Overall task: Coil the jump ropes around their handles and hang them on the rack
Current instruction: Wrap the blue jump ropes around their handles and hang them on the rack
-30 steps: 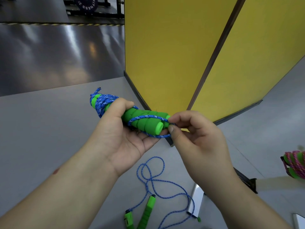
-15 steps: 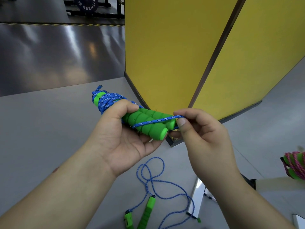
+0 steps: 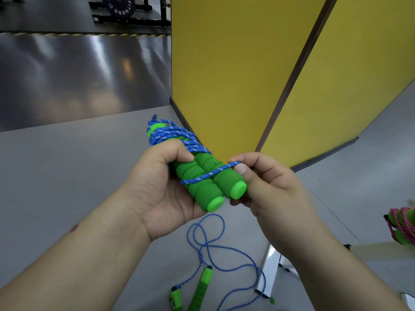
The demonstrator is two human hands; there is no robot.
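**Blue rope held taut across paired green handles**

Grey gym floor [image 3: 56,176] fills the lower frame, with a folding yellow partition [image 3: 235,75] standing in the upper right and a weight plate on a dark rack [image 3: 119,6] at the top left. At frame centre, the left hand [image 3: 161,187] curls around two green foam handles [image 3: 206,182] held side by side, their far ends wrapped in coils of blue rope [image 3: 173,136]. The right hand [image 3: 269,191] pinches a strand of that rope between thumb and forefinger, drawing it diagonally across the handles. Below the hands, a second blue jump rope [image 3: 213,248] lies loose on the floor with its green handles near the bottom edge. At the right edge, a pink rope bundle [image 3: 402,225] with green handles is partly cut off.
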